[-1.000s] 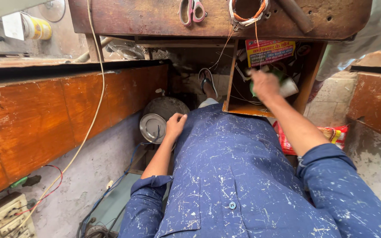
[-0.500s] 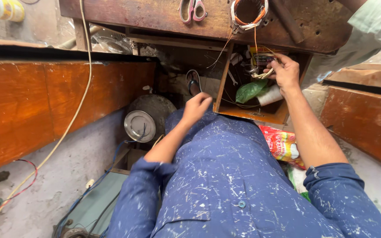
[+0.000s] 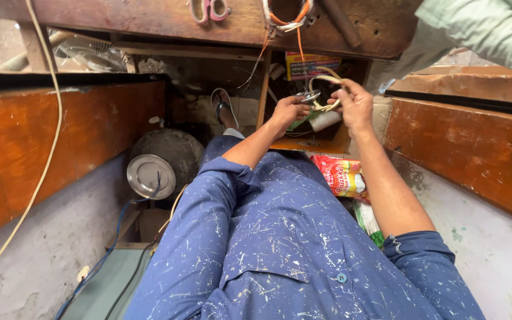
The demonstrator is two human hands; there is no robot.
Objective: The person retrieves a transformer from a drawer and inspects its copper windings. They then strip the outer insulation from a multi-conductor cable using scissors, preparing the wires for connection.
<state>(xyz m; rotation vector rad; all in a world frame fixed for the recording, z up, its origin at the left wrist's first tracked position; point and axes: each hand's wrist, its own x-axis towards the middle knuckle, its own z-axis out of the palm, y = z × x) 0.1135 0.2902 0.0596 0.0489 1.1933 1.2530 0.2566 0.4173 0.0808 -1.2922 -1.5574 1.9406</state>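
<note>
Far left, a cream cable (image 3: 47, 148) hangs down across the wooden panel (image 3: 60, 142), and a round metal lid (image 3: 151, 176) leans by a dusty drum (image 3: 170, 151), well apart from the work. Further right, under the bench (image 3: 167, 21), both hands meet at the mouth of an open wooden box (image 3: 315, 145). The left hand (image 3: 290, 110) is closed, pinching a small metal ring (image 3: 310, 96) at the near end of the wire. The right hand (image 3: 355, 105) is curled round a pale wire loop (image 3: 327, 89), just beside the left hand; the loop stands roughly upright, bulging up and leftward, its long axis running across between the two hands. The right hand holds more of it. A red packet (image 3: 342, 176) lies below.
</note>
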